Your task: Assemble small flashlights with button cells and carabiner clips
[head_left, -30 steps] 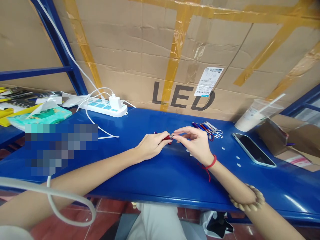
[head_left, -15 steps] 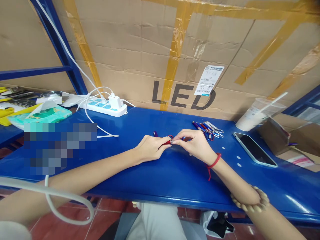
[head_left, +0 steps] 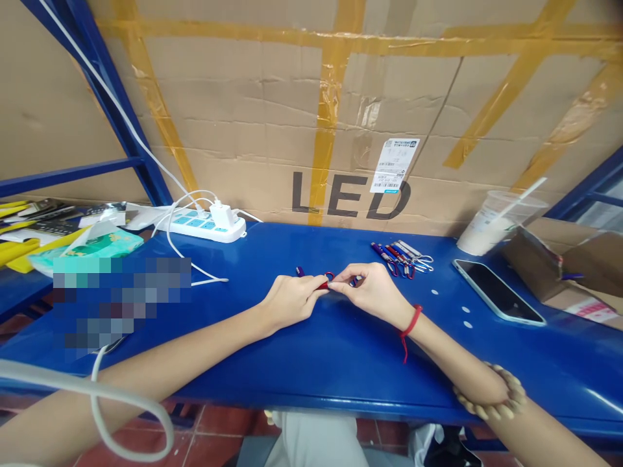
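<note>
Closest to the camera there's a loop of white cable (head_left: 131, 449) at lower left, crossing over the left forearm. Grey trousers (head_left: 318, 442) show under the table edge, and there's a bag (head_left: 440, 446) down by the floor to the right of them.

Right arm's got a bead bracelet (head_left: 516, 392) and, at the wrist, a red cord (head_left: 416, 318). Both hands meet around mid-table. Left hand (head_left: 289, 298) has thumb and forefinger closed on a little red tube (head_left: 323, 285), mostly hidden in the grip, just above the blue table (head_left: 292, 370). Right hand (head_left: 374, 292) has thumb and forefinger pinched tight on the tube's end. Can't tell if there's some tiny part between those fingertips.

A purple tube (head_left: 299, 271) pokes out just behind the left hand. Off to the right are a few white discs (head_left: 466, 309), a phone (head_left: 499, 292) lying face up, and an open box (head_left: 540, 259) beside it. Further back there's a bunch of clip-on tubes (head_left: 399, 253), then a cup (head_left: 477, 230) with a straw, and over on the left a power strip (head_left: 197, 226) with plugs in it. Behind it all: big taped cardboard (head_left: 243, 143) reading LED.
</note>
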